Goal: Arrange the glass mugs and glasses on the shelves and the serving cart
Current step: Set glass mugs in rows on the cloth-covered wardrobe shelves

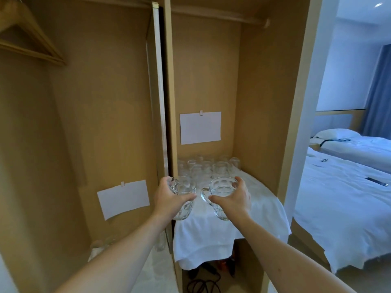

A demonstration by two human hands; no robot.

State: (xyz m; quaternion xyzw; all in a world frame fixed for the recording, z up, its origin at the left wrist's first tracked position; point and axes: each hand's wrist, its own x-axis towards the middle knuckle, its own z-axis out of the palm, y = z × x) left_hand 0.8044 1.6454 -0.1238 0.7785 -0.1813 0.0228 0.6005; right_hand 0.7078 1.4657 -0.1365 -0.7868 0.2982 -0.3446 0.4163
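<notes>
My left hand [169,199] grips a dimpled glass mug [184,195] by its body, held in the air by the wardrobe's middle partition. A second dimpled glass mug [221,194], its handle pointing left, is gripped by my right hand [234,197] above the white-clothed serving cart [222,233]. Several glasses and mugs [209,167] stand clustered at the cart's back. On the low shelf of the left compartment a few more glasses [101,244] stand, partly hidden by my left forearm.
A wooden wardrobe with two open compartments surrounds the cart; its partition [169,102] runs between them. White paper sheets [200,127] [123,198] hang on the back panels. Wooden hangers [27,39] hang top left. Cables [203,280] lie under the cart. Beds [347,197] stand on the right.
</notes>
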